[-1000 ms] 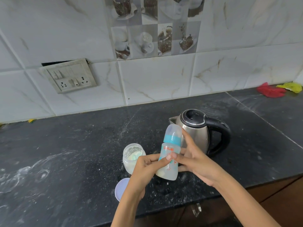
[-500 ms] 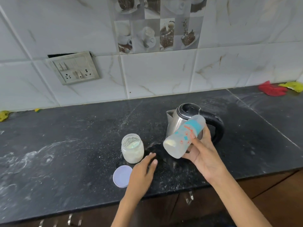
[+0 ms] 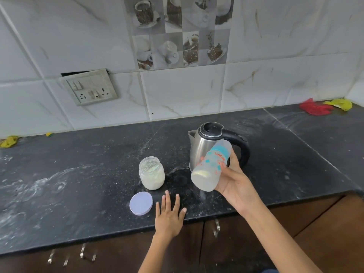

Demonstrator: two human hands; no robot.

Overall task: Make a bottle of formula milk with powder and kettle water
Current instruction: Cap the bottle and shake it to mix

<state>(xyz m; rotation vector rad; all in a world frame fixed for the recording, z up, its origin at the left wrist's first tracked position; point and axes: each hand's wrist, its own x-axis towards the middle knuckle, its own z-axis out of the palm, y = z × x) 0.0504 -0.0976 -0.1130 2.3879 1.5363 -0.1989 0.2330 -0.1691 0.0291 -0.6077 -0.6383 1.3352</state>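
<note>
My right hand (image 3: 234, 180) grips a capped baby bottle (image 3: 208, 168) with a blue collar, tilted with its base toward me, in front of the steel kettle (image 3: 206, 146). Cloudy white liquid sits in the bottle's base. An open glass jar of white powder (image 3: 151, 173) stands left of the kettle on the black counter (image 3: 78, 184). The jar's pale lid (image 3: 141, 203) lies flat near the counter's front edge. My left hand (image 3: 169, 215) rests flat and open beside the lid, holding nothing.
A switch and socket plate (image 3: 89, 87) is on the tiled wall at the left. Red cloth (image 3: 315, 108) and yellow cloth (image 3: 339, 103) lie at the far right corner. Another yellow scrap (image 3: 8, 141) lies far left. White powder smears mark the counter's left part. Cabinet doors with handles (image 3: 216, 227) sit below.
My left hand let go of the bottle and dropped flat onto the counter edge. My right hand tipped the bottle from upright to slanted, base toward me.
</note>
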